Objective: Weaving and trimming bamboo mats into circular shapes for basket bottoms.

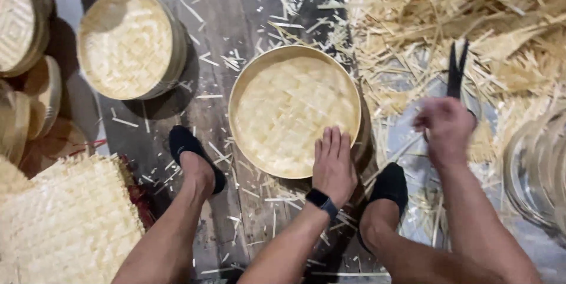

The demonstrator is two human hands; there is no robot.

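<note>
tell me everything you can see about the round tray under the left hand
The round tray is shallow, with a pale woven bamboo-like base and a thin smooth tan rim. It lies flat, open side up, on the dark plank floor between the person's feet. The left hand rests palm-down on its near edge.
</note>
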